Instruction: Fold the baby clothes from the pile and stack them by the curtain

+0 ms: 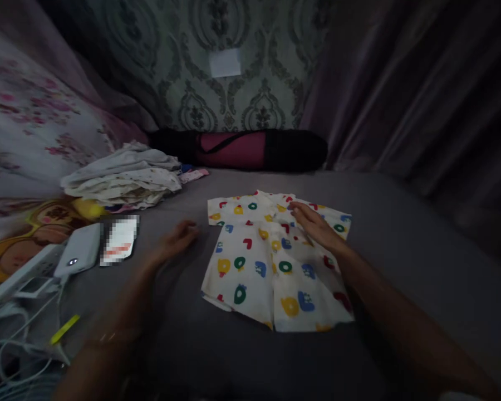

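A small white short-sleeved shirt (253, 284) with red, yellow, green and blue prints lies spread out, front up, with its collar away from me. Its lower front edges part slightly at the middle. My right hand (315, 225) rests over the upper right of the shirt, fingers stretched out and flat. Just left of the shirt, apart from it, is my left hand (179, 238). It is somewhat blurred, its fingers loosely bent and nothing visible in them.
Grey bedding (401, 234) lies under everything. A clothes pile (125, 175) sits at the back left. A phone (119, 240), a white power bank (78, 250), a power strip (23, 278) and cables (25, 328) lie at left. A black and pink long bag (234, 150) lies along the wall.
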The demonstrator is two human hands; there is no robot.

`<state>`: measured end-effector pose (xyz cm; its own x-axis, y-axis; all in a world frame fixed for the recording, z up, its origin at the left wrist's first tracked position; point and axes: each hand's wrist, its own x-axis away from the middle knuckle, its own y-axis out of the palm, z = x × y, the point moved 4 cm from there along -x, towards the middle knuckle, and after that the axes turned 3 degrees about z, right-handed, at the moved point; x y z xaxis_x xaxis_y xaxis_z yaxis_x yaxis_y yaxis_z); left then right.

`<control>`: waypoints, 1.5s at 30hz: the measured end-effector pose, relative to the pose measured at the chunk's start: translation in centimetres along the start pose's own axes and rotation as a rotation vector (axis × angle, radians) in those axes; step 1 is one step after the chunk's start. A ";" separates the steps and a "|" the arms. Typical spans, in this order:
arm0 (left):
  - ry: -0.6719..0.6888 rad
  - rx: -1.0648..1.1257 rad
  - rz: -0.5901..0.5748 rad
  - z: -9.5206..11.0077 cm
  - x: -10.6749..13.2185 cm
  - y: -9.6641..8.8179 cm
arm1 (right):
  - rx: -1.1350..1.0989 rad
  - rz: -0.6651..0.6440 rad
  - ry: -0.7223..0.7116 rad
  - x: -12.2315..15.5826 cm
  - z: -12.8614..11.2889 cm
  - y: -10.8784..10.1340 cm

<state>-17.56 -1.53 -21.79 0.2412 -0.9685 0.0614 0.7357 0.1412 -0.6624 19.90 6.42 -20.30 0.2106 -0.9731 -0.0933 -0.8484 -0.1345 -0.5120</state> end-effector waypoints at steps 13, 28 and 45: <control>-0.121 0.150 0.003 -0.6 12.5 3.9 | 0.114 0.120 0.281 21.0 5.4 -7.7; -0.049 -0.027 0.018 1.2 14.0 4.8 | 0.532 0.099 0.061 22.3 4.9 -3.9; 0.076 -0.037 0.033 0.4 13.1 4.3 | 0.551 0.071 0.086 22.1 5.9 -4.0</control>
<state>-10.98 -13.51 -23.55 0.2149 -0.9765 -0.0164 0.7037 0.1665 -0.6907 30.88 -13.45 -25.37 0.1024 -0.9910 -0.0858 -0.4752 0.0271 -0.8795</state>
